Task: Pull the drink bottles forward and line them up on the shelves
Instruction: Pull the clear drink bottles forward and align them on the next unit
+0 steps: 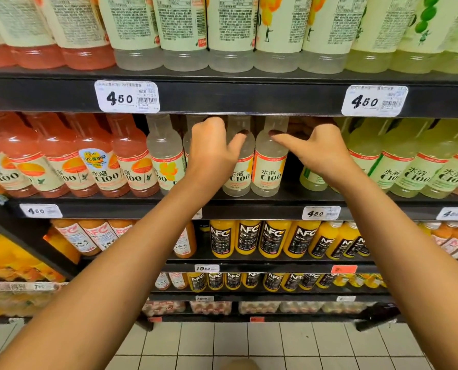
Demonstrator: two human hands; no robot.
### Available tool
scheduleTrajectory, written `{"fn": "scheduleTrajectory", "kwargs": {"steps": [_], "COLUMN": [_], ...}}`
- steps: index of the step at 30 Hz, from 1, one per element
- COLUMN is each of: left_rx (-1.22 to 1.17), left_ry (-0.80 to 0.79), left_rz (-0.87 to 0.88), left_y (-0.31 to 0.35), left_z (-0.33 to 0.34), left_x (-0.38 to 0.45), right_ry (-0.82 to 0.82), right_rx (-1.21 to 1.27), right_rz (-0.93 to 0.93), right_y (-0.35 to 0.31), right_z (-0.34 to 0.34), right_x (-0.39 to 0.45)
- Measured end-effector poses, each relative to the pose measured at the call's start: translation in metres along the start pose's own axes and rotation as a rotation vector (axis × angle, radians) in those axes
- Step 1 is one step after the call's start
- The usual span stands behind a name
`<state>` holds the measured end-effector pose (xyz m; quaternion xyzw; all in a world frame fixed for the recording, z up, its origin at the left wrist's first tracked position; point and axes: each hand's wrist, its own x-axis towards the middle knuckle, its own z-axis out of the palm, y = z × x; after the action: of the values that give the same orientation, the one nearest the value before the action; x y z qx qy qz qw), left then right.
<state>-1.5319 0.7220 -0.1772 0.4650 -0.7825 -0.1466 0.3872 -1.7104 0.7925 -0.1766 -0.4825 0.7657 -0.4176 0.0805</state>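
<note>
On the middle shelf [249, 202] stand C100 bottles: pink ones [132, 161] at left, clear ones in the centre, pale green ones [398, 166] at right. My left hand [212, 148] reaches between the clear bottles, its fingers curled back round one it mostly hides, and its thumb lies on the shoulder of the neighbouring clear bottle [238, 177]. My right hand [321, 149] pinches the rightmost clear bottle [269, 172], thumb on its shoulder and fingers curled behind its neck. To the right of that bottle is a dark gap [293, 166].
The upper shelf edge [249, 98] with 4.50 price tags [126, 96] hangs just above my hands. More C100 bottles stand on top of it. Orange NFC juice bottles [273, 239] fill the lower shelves. White floor tiles [249, 345] lie below.
</note>
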Motion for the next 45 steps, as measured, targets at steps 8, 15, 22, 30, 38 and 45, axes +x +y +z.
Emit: {"fn": "scheduleTrajectory", "kwargs": {"steps": [8, 15, 22, 30, 38, 45], "left_rx": [-0.458, -0.09, 0.018, 0.059, 0.112, 0.102], "left_ry": [0.214, 0.32, 0.163, 0.096, 0.134, 0.161], "left_rz": [0.172, 0.128, 0.022, 0.019, 0.107, 0.107], "left_y": [-0.065, -0.095, -0.096, -0.099, -0.106, -0.106], "left_z": [-0.056, -0.081, -0.081, -0.081, -0.08, -0.079], "left_x": [-0.031, -0.017, 0.01, 0.023, 0.025, 0.022], "right_ry": [0.194, 0.216, 0.265, 0.336, 0.34, 0.344], "right_rx": [0.241, -0.017, -0.261, -0.369, -0.271, -0.224], "right_rz": [-0.312, -0.485, -0.281, -0.168, -0.271, -0.252], "right_y": [-0.021, -0.075, -0.108, -0.114, -0.105, -0.105], "right_z": [0.022, 0.071, 0.114, 0.128, 0.122, 0.121], "right_x": [-0.057, -0.055, -0.027, -0.019, -0.025, -0.028]}}
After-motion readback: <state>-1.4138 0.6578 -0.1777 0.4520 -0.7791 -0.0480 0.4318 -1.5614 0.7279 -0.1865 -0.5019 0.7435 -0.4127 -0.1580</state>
